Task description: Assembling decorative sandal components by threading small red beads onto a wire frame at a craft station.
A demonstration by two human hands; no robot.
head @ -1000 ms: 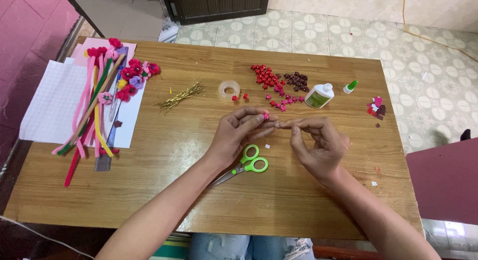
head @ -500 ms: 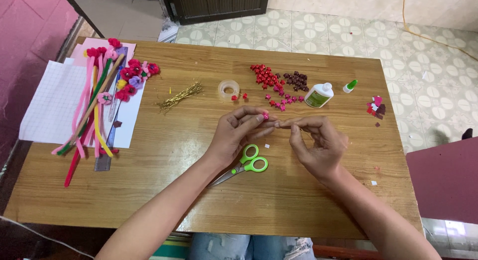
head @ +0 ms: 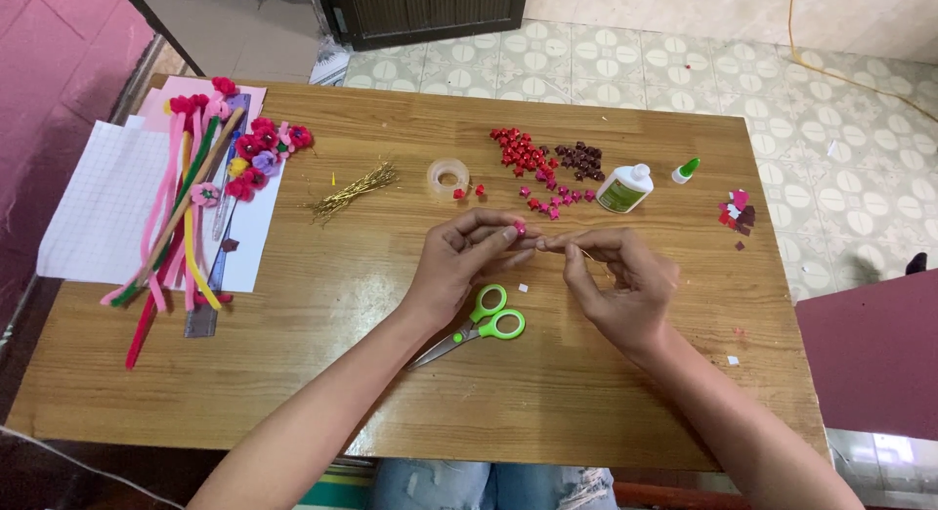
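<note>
My left hand point(head: 464, 261) pinches a tiny pink paper star point(head: 520, 230) at its fingertips above the wooden table point(head: 322, 363). My right hand point(head: 620, 280) meets it fingertip to fingertip and holds a thin gold wire point(head: 586, 256) against the star. Green-handled scissors point(head: 479, 326) lie on the table just below both hands. A heap of small red, dark and pink paper stars point(head: 547, 168) lies beyond the hands.
A clear tape roll point(head: 448, 178), a white glue bottle point(head: 625, 189) and its green cap point(head: 687, 170) sit behind the hands. Gold wires point(head: 352, 190) lie left of centre. Pipe cleaners, felt flowers point(head: 256, 153), a ruler and squared paper point(head: 103, 202) fill the left end. Paper scraps point(head: 735, 213) lie right.
Both hands stay together at the table's middle; the fingers have shifted slightly around the star and wire. Nothing else moved.
</note>
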